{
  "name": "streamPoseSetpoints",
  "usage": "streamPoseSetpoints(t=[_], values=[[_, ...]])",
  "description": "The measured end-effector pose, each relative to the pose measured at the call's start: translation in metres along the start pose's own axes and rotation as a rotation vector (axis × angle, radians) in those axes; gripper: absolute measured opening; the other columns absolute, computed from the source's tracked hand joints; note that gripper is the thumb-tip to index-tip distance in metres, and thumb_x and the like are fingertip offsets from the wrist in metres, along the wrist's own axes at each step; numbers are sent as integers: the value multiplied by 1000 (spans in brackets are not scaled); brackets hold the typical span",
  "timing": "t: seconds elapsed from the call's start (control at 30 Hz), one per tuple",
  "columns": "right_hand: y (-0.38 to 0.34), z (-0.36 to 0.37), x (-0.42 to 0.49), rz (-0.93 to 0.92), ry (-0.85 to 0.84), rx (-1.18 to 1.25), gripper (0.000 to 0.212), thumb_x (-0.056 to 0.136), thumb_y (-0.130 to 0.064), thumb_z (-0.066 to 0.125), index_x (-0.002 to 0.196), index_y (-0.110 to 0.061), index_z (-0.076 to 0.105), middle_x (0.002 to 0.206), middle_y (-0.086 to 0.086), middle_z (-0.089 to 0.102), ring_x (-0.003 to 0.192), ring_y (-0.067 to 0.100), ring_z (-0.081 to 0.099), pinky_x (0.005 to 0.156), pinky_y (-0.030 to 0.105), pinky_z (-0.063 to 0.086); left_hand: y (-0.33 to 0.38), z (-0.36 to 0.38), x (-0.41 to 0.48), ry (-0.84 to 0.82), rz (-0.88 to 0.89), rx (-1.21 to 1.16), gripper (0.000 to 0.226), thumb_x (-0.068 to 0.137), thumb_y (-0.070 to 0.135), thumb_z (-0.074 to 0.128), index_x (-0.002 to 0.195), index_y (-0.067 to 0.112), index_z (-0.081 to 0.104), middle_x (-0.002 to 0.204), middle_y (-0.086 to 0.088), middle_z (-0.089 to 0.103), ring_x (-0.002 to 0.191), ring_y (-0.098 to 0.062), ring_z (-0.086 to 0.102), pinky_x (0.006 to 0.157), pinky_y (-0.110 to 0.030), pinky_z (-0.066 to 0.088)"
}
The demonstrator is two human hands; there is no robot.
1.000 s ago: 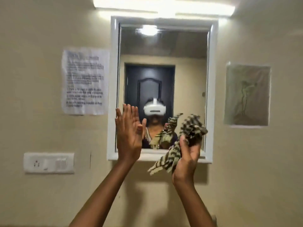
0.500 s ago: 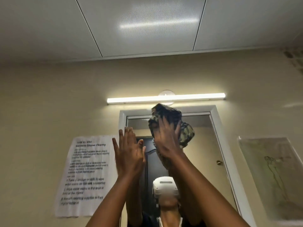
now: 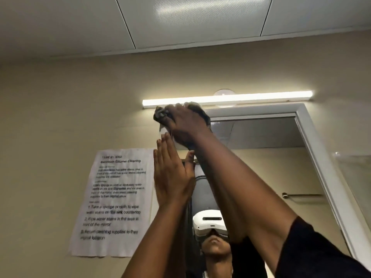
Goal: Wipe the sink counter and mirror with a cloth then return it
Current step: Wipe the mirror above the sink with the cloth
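Pressing a dark, bunched striped cloth (image 3: 160,115) against the top left corner of the white-framed wall mirror (image 3: 313,141), the right hand (image 3: 185,125) has its fingers curled over the fabric, just under the glowing white tube light (image 3: 261,97). Below it, the left hand (image 3: 170,175) is raised flat, fingers together, palm toward the glass; contact cannot be told. Left of the mirror hangs a printed white paper instruction sheet (image 3: 114,201) on the beige wall.

- The long lamp (image 3: 226,99) above the mirror (image 3: 261,157) glows very bright.
- It makes a shiny patch on the ceiling (image 3: 208,9).
- The right hand (image 3: 186,125) looks blurry.
- Straight lines bend near the edges.
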State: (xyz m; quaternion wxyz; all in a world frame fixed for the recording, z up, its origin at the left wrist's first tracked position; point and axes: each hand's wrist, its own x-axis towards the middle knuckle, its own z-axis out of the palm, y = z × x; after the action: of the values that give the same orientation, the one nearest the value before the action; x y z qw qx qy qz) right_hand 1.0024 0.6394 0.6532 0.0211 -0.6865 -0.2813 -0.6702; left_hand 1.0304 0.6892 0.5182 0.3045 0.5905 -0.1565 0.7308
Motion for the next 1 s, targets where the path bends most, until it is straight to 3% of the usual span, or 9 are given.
streamPoseSetpoints(t=[0.1,0.17,0.27,0.4,0.63,0.7,0.77,0.9,1.0], values=[[23,-12,-1,27,76,-76,38,93,-50,35,98,-18,55,101,7,63,93,27,59,70,32,39,-1,-1,-1,-34,-10,-11,72,95,51,34,150,18,2,159,-3,8,146,-15,4,118,-32,5],[50,-31,-9,99,113,-161,45,91,-55,30,92,-19,57,98,10,66,91,30,60,69,35,36,-3,-4,-3,-60,9,-19,75,95,49,40,150,18,1,159,-3,9,146,-16,4,119,-33,7],[109,-76,-33,150,146,-378,54,87,-54,18,92,-18,58,95,14,67,90,35,60,77,40,42,-3,-8,-5,-76,35,-16,76,94,52,38,151,16,2,159,-5,11,146,-18,7,119,-36,10],[180,-133,-68,437,194,-374,56,93,-52,19,88,-10,56,96,25,63,99,39,54,90,48,38,1,-8,-7,-75,33,-4,76,91,59,22,151,16,3,159,-5,10,146,-19,7,120,-40,13],[158,-112,-55,651,201,-489,51,95,-49,23,112,-14,56,119,16,59,122,37,41,104,62,14,0,-5,-7,-51,70,-30,80,89,62,22,150,14,2,159,-6,7,146,-20,4,119,-42,13],[141,-94,-48,586,152,-509,44,94,-46,26,112,-18,55,117,13,60,120,36,43,104,66,10,-1,-4,-7,-39,80,-27,81,89,62,24,150,14,0,159,-6,6,146,-21,4,118,-42,15],[111,-71,-40,450,81,-471,39,93,-41,28,115,-21,53,119,11,60,119,35,46,104,66,18,-2,-4,-6,-29,90,-34,82,89,59,33,150,15,0,159,-8,7,146,-22,5,117,-44,17],[26,-20,-21,231,-29,-315,44,92,-43,27,123,-20,48,128,9,53,126,34,38,107,64,16,1,-5,-7,-20,88,-33,82,87,50,43,150,13,5,158,-11,11,145,-25,8,114,-46,20],[-6,5,-4,121,-140,-277,47,96,-46,23,132,-22,40,139,10,45,132,33,32,110,62,13,6,-7,-5,7,47,-77,73,88,38,39,150,9,12,157,-13,16,145,-27,11,113,-47,21]])
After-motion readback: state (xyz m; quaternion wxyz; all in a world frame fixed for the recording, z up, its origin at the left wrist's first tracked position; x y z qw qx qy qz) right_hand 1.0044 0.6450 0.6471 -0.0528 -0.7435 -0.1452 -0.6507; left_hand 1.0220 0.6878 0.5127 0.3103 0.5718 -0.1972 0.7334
